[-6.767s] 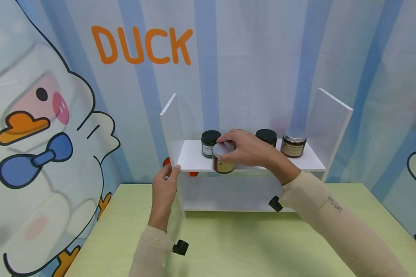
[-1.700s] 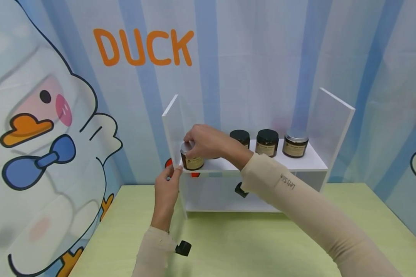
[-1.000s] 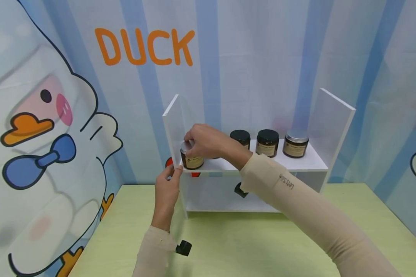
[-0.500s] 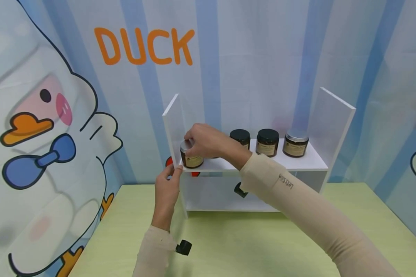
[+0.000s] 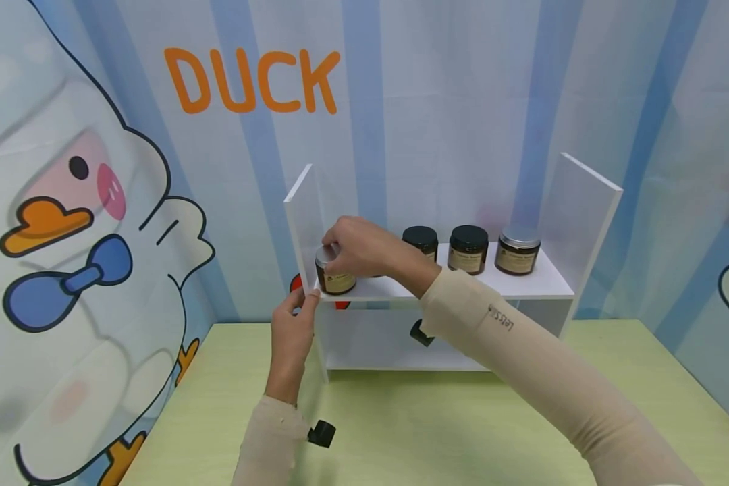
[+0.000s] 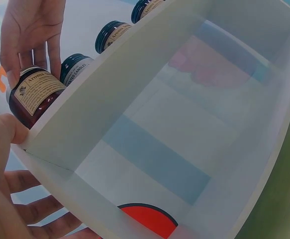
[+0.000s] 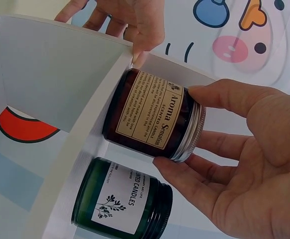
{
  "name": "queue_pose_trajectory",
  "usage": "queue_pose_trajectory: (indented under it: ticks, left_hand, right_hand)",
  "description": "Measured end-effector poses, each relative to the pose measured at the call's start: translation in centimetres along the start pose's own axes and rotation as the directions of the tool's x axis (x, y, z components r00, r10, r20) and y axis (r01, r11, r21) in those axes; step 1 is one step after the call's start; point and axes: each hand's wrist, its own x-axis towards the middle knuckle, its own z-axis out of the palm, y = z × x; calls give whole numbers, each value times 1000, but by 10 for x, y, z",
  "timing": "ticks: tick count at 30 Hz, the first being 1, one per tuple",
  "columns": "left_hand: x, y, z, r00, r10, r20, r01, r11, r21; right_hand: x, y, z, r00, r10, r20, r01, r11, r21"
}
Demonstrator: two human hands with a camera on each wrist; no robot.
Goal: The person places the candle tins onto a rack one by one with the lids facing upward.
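My right hand (image 5: 364, 250) pinches a brown glass scented candle jar (image 7: 147, 114) at its silver lid, thumb on one side and fingers on the other. The jar stands upright at the left end of the white shelf's upper board (image 5: 395, 290), close to the left side panel. Beside it is a green scented candle jar (image 7: 117, 199) with a dark lid, mostly hidden behind my right hand in the head view. My left hand (image 5: 291, 331) grips the front edge of the shelf's left side, its thumb (image 6: 18, 128) at the board's corner near the jar's base.
Further right on the upper board are two dark-lidded jars, a left one (image 5: 421, 237) and a right one (image 5: 469, 253), then a silver-lidded jar (image 5: 518, 255). The shelf stands on a pale green table (image 5: 401, 432) before a duck-print backdrop (image 5: 449, 121).
Since the oldest frame, my right hand has shifted the silver-lidded candle jar leftward along the shelf to its left end. Over the last second both hands stay nearly still.
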Motion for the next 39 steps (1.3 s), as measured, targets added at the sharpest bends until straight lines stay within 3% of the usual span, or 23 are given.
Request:
queue_pose_trajectory:
  ticks: [12,21,26,39]
  left_hand:
    - [-1,2,2,1000,-9,6,9,1000,-13]
    - [-1,4,2,1000,-21,-4,21,1000,0]
    - [0,4,2,999,-35,-2,35,999,-4]
    - [-2,4,2,998,-62,5,63,998,-26]
  right_hand:
    - [-3,2,-1,1000,-20,-13,20,999,-26]
    - [-11,3,-8,999,42,-18,-41,998,41]
    - [-19,7,-11,999,25,-34,-22,998,64]
    - [-53,29,-7,983,-23,-183,51,987,154]
